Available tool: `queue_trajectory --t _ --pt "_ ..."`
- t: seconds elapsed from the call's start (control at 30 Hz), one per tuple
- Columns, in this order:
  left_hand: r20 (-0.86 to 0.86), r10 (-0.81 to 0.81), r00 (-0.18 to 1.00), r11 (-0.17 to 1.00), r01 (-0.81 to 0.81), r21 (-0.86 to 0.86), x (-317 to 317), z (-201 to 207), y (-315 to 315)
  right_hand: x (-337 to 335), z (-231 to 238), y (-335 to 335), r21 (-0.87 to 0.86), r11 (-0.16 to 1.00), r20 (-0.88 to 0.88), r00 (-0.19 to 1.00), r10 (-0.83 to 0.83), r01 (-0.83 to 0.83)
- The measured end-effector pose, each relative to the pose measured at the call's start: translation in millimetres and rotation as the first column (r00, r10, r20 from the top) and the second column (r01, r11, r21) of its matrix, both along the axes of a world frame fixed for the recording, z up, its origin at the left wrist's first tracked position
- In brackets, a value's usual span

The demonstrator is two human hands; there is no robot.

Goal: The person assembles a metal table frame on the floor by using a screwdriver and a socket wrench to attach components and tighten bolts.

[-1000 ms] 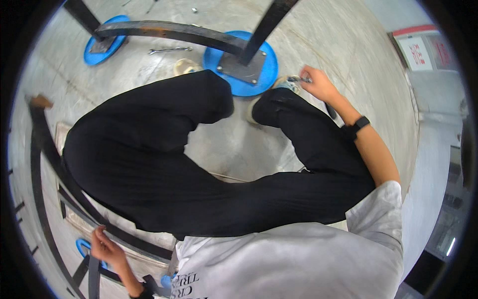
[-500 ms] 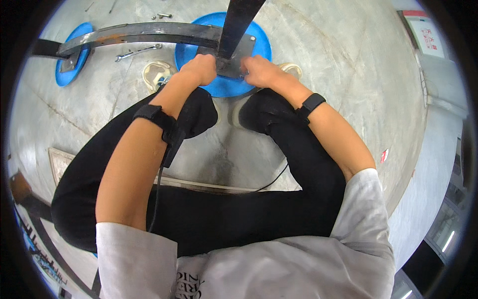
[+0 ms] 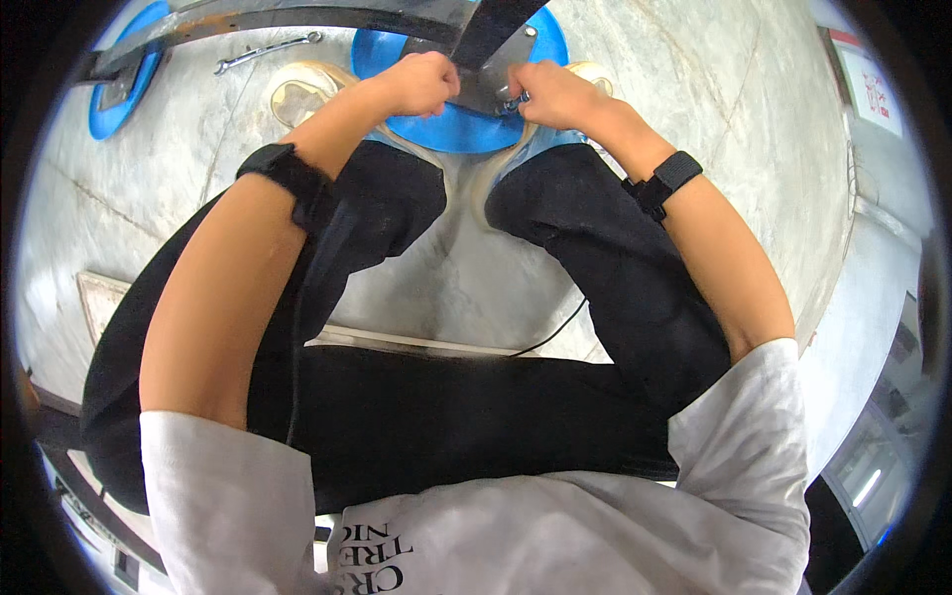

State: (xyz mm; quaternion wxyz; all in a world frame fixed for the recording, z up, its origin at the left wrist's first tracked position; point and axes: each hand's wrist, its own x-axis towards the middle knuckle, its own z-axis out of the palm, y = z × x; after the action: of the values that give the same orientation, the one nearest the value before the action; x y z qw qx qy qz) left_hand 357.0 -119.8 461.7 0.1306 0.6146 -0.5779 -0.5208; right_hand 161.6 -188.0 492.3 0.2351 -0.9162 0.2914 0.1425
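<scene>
Both my hands work at a dark metal base plate (image 3: 483, 89) that lies on a round blue disc (image 3: 451, 137). A black metal post (image 3: 501, 28) rises from the plate. My left hand (image 3: 424, 84) is closed at the plate's left side, its fingers curled; whatever they may hold is hidden. On the right, my right hand (image 3: 558, 94) is closed, thumb and fingers pinching a small shiny bolt (image 3: 516, 101) at the plate's near right corner. Another bolt head (image 3: 531, 33) shows at the plate's far right corner.
A combination wrench (image 3: 268, 52) lies on the floor at the left. A curved dark beam (image 3: 297, 17) runs from the post to a second blue disc (image 3: 107, 117). My shoes (image 3: 297, 91) flank the near disc. A red-and-white box (image 3: 868, 84) stands far right.
The view has tilted, so the disc and plate sit higher. My hands have moved slightly apart, and the small bolt now shows at my right fingertips.
</scene>
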Motion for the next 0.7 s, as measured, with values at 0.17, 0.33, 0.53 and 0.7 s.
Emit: queue_trajectory --t 0.17,0.33,0.53,0.7 --pt "0.004 -0.034 0.999 0.984 0.034 -0.174 -25 -9 -2 -6 -5 4 0.019 0.998 0.023 0.998 -0.061 0.061" --pt "-0.275 0.163 0.948 0.986 -0.148 0.073 -47 -5 -5 12 6 8 0.031 0.977 -0.087 0.974 -0.209 0.212" --pt "-0.345 0.035 0.938 0.995 -0.063 -0.070 -68 9 -1 -13 4 6 0.386 0.847 0.042 0.910 -0.412 0.366" --pt "-0.274 -0.192 0.942 0.909 0.066 -0.413 -64 -10 3 -24 8 19 0.691 0.618 0.066 0.819 -0.570 0.375"
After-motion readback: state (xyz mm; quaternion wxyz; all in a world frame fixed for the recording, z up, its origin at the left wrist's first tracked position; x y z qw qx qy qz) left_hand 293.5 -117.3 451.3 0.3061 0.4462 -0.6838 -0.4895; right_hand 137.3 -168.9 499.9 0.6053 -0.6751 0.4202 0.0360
